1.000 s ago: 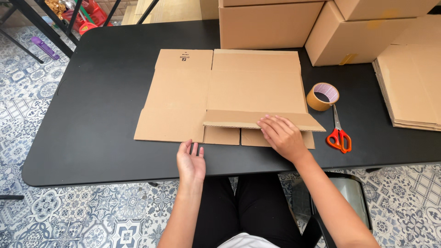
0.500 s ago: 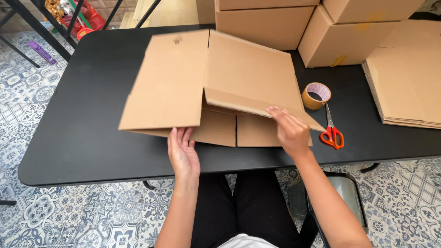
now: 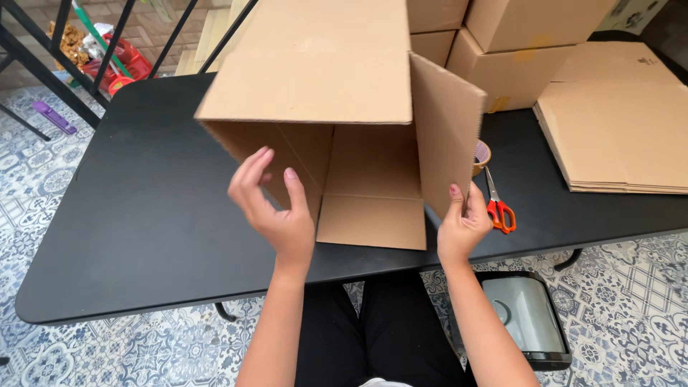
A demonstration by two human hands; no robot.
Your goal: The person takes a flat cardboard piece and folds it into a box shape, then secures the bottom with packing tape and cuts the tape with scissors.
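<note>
A brown cardboard box (image 3: 337, 79) stands opened up above the black table (image 3: 143, 215), its open end with loose flaps facing me. My right hand (image 3: 462, 226) pinches the lower edge of the right side flap. Just left of the box's opening is my left hand (image 3: 276, 211), fingers spread, touching or nearly touching the left flap; I cannot tell whether it grips.
A roll of brown tape (image 3: 481, 156) and orange-handled scissors (image 3: 498, 208) lie right of the box. A stack of flat cardboard (image 3: 623, 129) sits at the right, closed boxes (image 3: 530, 43) at the back. A grey bin (image 3: 527, 315) stands on the tiled floor.
The flat cardboard has been lifted off the table and opened into a box shape. Both hands rose with it, the right on the right flap, the left at the left flap.
</note>
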